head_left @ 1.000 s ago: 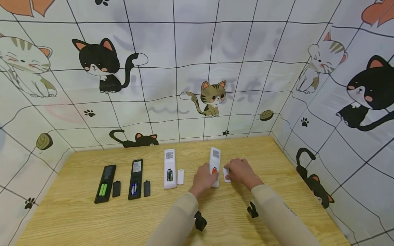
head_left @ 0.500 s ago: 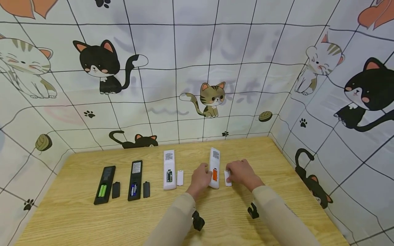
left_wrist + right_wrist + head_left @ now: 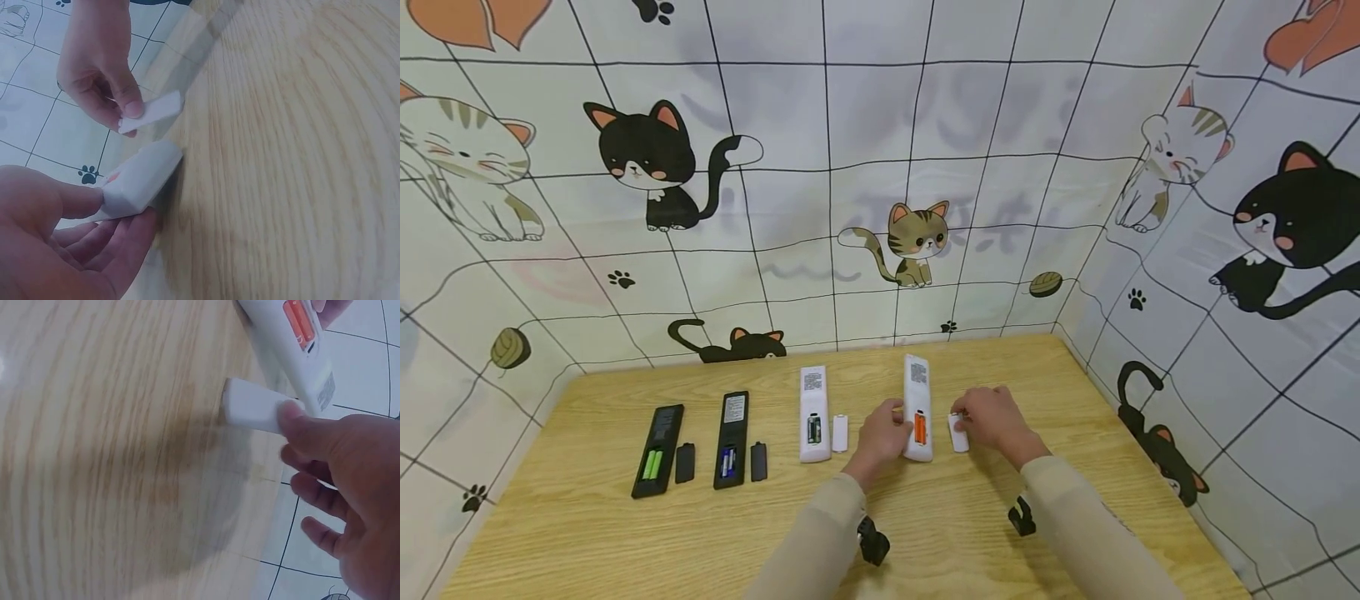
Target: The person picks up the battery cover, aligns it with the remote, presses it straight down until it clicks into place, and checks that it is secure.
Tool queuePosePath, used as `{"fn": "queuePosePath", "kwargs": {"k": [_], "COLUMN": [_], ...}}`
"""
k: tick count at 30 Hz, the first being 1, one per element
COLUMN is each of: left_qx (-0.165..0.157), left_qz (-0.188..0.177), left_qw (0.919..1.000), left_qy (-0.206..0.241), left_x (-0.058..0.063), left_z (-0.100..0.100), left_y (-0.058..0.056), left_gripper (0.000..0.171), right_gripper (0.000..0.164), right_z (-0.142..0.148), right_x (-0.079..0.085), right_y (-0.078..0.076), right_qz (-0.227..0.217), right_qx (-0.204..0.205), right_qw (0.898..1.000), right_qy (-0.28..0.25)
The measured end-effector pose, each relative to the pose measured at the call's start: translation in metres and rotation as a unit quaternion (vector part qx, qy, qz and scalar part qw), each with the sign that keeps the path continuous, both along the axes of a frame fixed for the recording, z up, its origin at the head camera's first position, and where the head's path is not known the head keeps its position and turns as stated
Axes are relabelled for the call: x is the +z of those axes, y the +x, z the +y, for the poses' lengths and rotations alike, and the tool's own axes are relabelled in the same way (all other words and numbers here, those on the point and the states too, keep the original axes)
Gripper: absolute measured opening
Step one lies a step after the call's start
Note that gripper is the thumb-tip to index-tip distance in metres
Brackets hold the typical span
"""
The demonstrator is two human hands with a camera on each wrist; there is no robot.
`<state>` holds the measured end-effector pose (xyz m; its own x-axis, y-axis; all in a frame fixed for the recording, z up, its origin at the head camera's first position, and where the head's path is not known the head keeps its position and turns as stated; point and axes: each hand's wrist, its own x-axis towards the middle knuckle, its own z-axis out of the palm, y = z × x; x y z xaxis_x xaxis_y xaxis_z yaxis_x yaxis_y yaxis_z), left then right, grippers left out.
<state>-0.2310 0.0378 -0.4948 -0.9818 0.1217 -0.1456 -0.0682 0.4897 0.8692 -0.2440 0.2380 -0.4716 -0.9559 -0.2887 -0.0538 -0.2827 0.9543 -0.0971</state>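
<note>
My left hand (image 3: 883,435) grips a white remote control (image 3: 917,373) by its side, thumb on one face and fingers under the other in the left wrist view. Its back faces up, and orange batteries (image 3: 299,324) lie in the uncovered compartment. To the right, my right hand (image 3: 994,419) pinches a white battery cover (image 3: 253,406) between thumb and fingers. The cover (image 3: 161,109) is tilted and apart from the remote.
Left of my hands lie a white remote (image 3: 813,383) with its cover (image 3: 840,433), and two black remotes (image 3: 733,421) (image 3: 658,425) with dark covers (image 3: 758,461) (image 3: 685,462). Batteries show in each. Cat-printed cloth (image 3: 790,192) stands behind the wooden table (image 3: 625,550).
My left hand has shifted left, and the white remote has moved a little left and turned straighter. The left thumb no longer covers the orange batteries. The cover has moved slightly right in my right hand.
</note>
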Motion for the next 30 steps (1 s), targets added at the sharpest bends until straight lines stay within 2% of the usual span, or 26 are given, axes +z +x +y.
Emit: {"fn": "queuePosePath", "kwargs": {"k": [5,13,17,23,27,30], "left_qx": [0.004,0.004,0.0,-0.013,-0.024,-0.033], "left_qz": [0.004,-0.006,-0.005,0.016,0.026,0.027], "left_qw": [0.9999,0.9995,0.9993,0.9994,0.9987,0.9978], "left_qy": [0.011,0.032,0.038,0.028,0.036,0.051], "left_x": [-0.002,-0.005,-0.007,-0.009,-0.011,-0.013], "left_z": [-0.006,-0.014,-0.019,-0.028,-0.035,-0.039], "left_y": [0.003,0.007,0.008,0.01,0.012,0.013], "left_gripper": [0.042,0.046,0.05,0.051,0.051,0.053], "right_gripper": [0.016,0.014,0.015,0.016,0.016,0.016], "right_z": [-0.002,-0.004,-0.007,-0.015,-0.022,-0.027], "right_x": [-0.001,-0.003,0.001,0.01,0.016,0.019], "right_y": [0.003,0.006,0.009,0.015,0.017,0.019], "right_qz": [0.048,0.094,0.13,0.175,0.19,0.185], "right_qx": [0.016,0.035,0.06,0.103,0.123,0.129], "right_qw": [0.999,0.995,0.989,0.978,0.972,0.972], "right_qy": [-0.006,-0.013,-0.033,-0.051,-0.062,-0.063]}}
